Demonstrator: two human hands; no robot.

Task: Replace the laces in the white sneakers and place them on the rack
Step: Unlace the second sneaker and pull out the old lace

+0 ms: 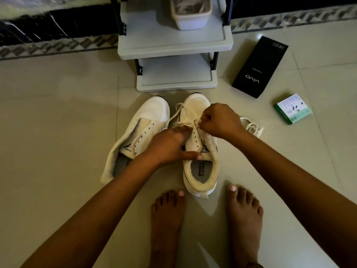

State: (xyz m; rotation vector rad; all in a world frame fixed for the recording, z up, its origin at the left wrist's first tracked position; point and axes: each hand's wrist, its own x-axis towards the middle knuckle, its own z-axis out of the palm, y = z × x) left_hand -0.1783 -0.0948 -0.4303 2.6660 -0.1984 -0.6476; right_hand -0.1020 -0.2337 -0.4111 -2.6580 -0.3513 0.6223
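Note:
Two white sneakers stand on the tiled floor in front of the grey rack (174,43). The left sneaker (146,120) has bare eyelets and leans open. On the right sneaker (201,167), a cream lace (178,115) runs through the lowest eyelets near the toe. My right hand (220,120) pinches that lace just above the eyelets. My left hand (170,146) holds the right sneaker's tongue and side, thumb pressed across the tongue. A second coiled white lace (251,127) lies on the floor right of the shoe.
A black phone box (258,68) and a small green-and-white box (292,109) lie on the floor to the right. A white plastic container (190,14) sits on the rack's upper shelf. My bare feet (204,219) are just behind the sneakers. A dark wall base runs along the back.

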